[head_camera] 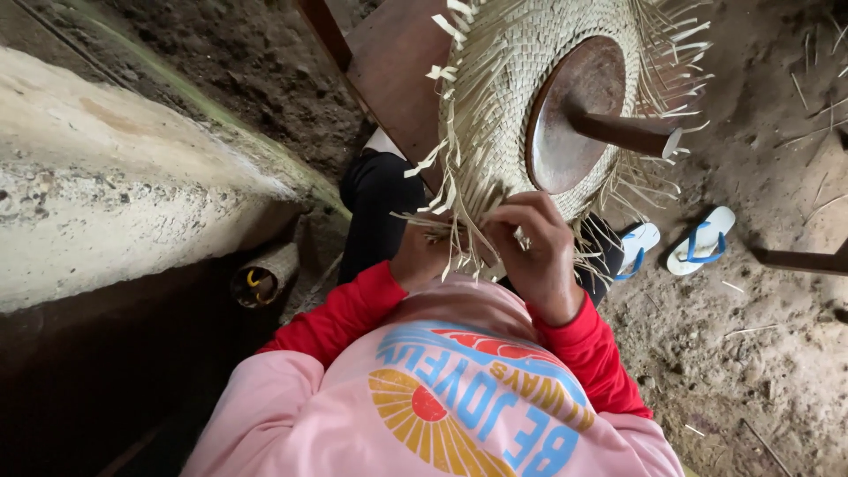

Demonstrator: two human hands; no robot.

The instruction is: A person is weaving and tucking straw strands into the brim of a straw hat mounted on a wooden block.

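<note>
Shirt: a pink top (442, 397) with a coloured print and red sleeves fills the near edge of the view.
Right hand: the right hand (534, 252) is curled, fingers pinched shut on loose straw strips (468, 234) at the near rim of the woven piece.
Left hand: the left hand (422, 252) sits just beside it, partly hidden under the strips; its grip cannot be made out.
Woven hat: a half-made straw hat (503, 97) lies above the hands, over the person's lap, its unwoven ends sticking out all round.
Form: a round brown wooden block (574, 110) with a stem sits inside the crown.
Floor: bare dirt, with two white and blue sandals (698, 240) to the right.
Left side: a pale concrete ledge (106, 177).
</note>
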